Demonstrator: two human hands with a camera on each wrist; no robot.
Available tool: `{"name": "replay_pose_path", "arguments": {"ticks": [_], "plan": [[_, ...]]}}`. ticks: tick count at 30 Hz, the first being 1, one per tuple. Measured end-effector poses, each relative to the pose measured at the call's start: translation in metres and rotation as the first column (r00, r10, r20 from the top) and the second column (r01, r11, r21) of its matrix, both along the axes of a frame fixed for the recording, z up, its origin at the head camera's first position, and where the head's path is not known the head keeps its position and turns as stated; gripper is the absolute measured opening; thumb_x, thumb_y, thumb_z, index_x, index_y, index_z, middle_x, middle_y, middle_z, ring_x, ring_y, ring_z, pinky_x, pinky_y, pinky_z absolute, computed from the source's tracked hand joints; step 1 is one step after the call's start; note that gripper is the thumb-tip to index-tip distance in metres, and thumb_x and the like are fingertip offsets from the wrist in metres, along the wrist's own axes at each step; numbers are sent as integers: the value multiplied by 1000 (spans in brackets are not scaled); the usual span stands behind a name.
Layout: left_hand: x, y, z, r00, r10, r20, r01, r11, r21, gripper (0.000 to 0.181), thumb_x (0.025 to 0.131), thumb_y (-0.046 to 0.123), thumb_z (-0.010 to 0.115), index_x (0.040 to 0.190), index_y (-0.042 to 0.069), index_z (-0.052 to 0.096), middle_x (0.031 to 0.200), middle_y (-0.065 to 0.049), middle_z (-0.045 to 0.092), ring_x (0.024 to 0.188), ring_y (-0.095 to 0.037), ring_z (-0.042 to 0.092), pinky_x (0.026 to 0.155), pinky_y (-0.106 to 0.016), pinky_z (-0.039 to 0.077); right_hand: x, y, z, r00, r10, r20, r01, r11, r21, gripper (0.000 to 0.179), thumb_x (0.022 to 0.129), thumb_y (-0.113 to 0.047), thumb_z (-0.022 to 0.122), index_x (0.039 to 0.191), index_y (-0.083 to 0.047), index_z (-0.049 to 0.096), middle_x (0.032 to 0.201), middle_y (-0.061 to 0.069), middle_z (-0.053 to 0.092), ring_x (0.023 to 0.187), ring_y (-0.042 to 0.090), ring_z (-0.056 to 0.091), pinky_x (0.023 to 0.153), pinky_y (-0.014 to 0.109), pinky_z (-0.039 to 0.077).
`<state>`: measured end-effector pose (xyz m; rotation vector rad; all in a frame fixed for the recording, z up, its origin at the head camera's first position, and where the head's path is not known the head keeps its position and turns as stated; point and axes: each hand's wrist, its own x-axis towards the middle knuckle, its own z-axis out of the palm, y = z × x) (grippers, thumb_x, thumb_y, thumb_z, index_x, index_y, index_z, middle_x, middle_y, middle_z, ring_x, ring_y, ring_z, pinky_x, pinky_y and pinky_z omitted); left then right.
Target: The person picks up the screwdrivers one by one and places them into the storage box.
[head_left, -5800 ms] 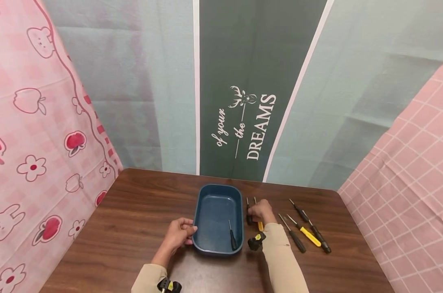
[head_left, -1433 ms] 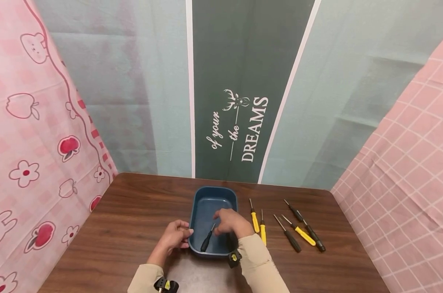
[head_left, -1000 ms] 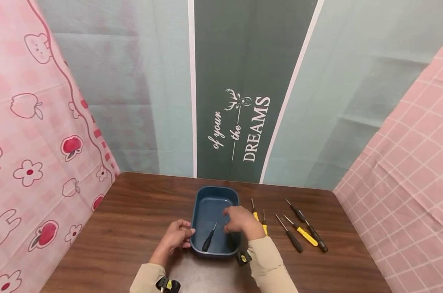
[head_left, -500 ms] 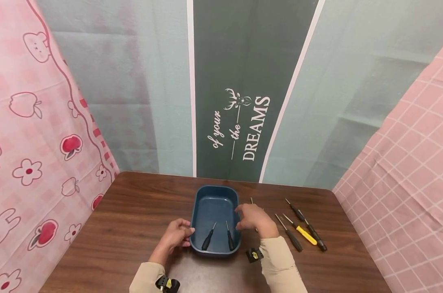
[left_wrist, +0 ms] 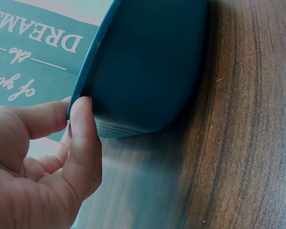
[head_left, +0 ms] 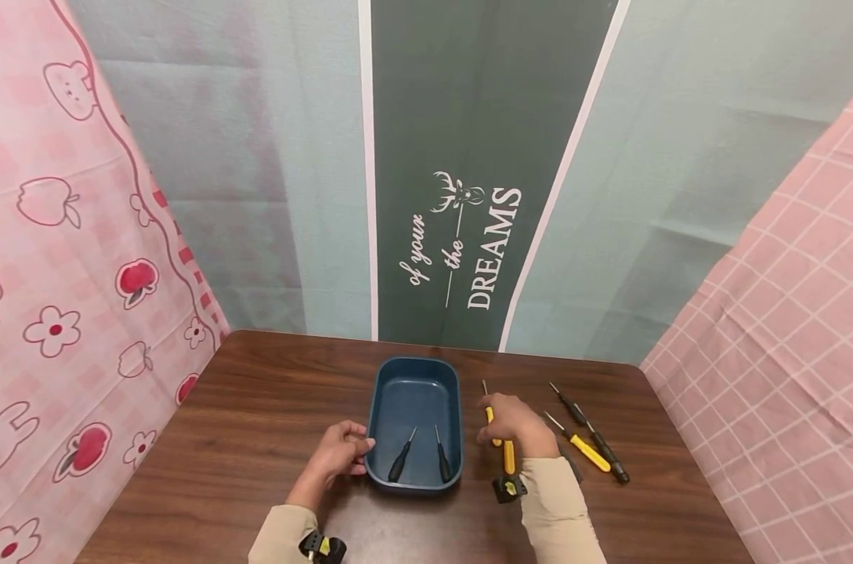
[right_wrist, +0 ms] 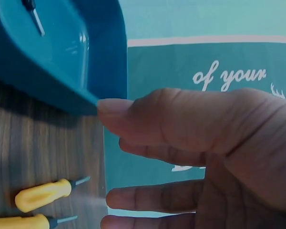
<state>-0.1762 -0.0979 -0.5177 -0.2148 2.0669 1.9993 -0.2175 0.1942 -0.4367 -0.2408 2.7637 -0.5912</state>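
Observation:
A deep blue tray (head_left: pixel 415 399) stands on the table, with two black-handled screwdrivers, a left one (head_left: pixel 399 460) and a right one (head_left: pixel 444 464), lying at its near end. My left hand (head_left: pixel 337 453) pinches the tray's left wall between thumb and fingers, as the left wrist view shows at the rim (left_wrist: pixel 88 62). Right of the tray, my right hand (head_left: pixel 516 423) is over two yellow-handled screwdrivers, one farther off (head_left: pixel 490 413) and one nearer (head_left: pixel 509 456), partly covering them. In the right wrist view its thumb and fingers are spread and hold nothing.
Farther right on the brown table (head_left: pixel 257 423) lie a yellow-handled screwdriver (head_left: pixel 590 454), a long black one (head_left: pixel 612 462) and a smaller black one (head_left: pixel 565 401). Another dark handle (head_left: pixel 570 464) is mostly hidden by the right forearm. Patterned curtains (head_left: pixel 440 94) surround the table.
The right hand put a second black screwdriver in the tray, let it go and moved right to the yellow ones. The first black screwdriver now lies farther left in the tray. Left hand stays put.

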Motion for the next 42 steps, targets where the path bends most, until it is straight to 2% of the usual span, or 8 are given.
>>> {"name": "replay_pose_path", "arguments": {"ticks": [13, 18, 24, 26, 28, 32, 37, 42], "plan": [[0, 0, 0, 1000, 2, 1, -2, 1000, -1, 29, 85, 0, 63, 106, -10, 46, 77, -11, 52, 60, -19, 49, 50, -31, 53, -2, 22, -13, 999, -44, 30, 46, 998, -46, 56, 69, -7, 78, 119, 4, 57, 109, 20, 59, 83, 27, 55, 78, 48, 50], [-1, 0, 1, 1000, 6, 2, -6, 1000, -1, 29, 85, 0, 63, 107, -10, 46, 78, -11, 53, 60, -19, 49, 51, -31, 53, -3, 30, -20, 997, -63, 34, 64, 997, -46, 47, 69, -8, 79, 109, 5, 58, 90, 13, 59, 76, 25, 53, 71, 44, 50], [1, -1, 1, 1000, 2, 5, -2, 1000, 3, 31, 85, 1, 63, 108, -12, 45, 78, -11, 52, 61, -19, 48, 51, -31, 53, -1, 38, -29, 995, -95, 31, 97, 994, -47, 43, 71, -9, 78, 107, 8, 60, 101, 18, 60, 86, 29, 57, 74, 47, 49], [1, -2, 0, 1000, 0, 5, 0, 1000, 6, 31, 85, 1, 63, 108, -12, 45, 78, -11, 52, 61, -19, 49, 52, -32, 53, 1, 40, -32, 990, -135, 47, 138, 988, -66, 29, 73, -8, 75, 95, 6, 62, 86, 13, 59, 74, 25, 55, 65, 42, 50], [1, -2, 0, 1000, -1, 4, 1, 1000, 8, 32, 86, 2, 63, 108, -12, 46, 78, -11, 52, 62, -19, 49, 52, -32, 53, 2, 41, -34, 979, -193, 72, 200, 974, -103, 16, 75, -7, 73, 76, 1, 59, 67, 4, 51, 58, 18, 46, 53, 33, 44], [2, -2, -1, 1000, -2, -3, 2, 1000, 8, 31, 86, 2, 63, 108, -12, 46, 79, -11, 52, 62, -19, 48, 53, -32, 53, 5, 44, -39, 941, -300, 158, 331, 917, -225, 33, 78, -4, 67, 54, -9, 45, 50, -2, 32, 43, 12, 29, 41, 24, 28], [1, -1, -1, 1000, 4, -3, -4, 1000, 18, 31, 85, 1, 63, 108, -12, 46, 78, -11, 52, 61, -18, 49, 52, -31, 53, 6, 49, -46, 899, -351, 263, 428, 832, -353, 21, 79, 1, 61, 61, -4, 53, 55, 0, 39, 47, 14, 36, 42, 25, 33], [-1, -1, -3, 1000, -2, 5, 2, 1000, 17, 32, 85, 1, 63, 108, -12, 46, 79, -11, 52, 61, -18, 49, 52, -31, 53, 4, 53, -55, 872, -366, 325, 478, 782, -400, 13, 80, 3, 58, 68, -3, 55, 61, 4, 45, 52, 16, 40, 47, 26, 36]]}}
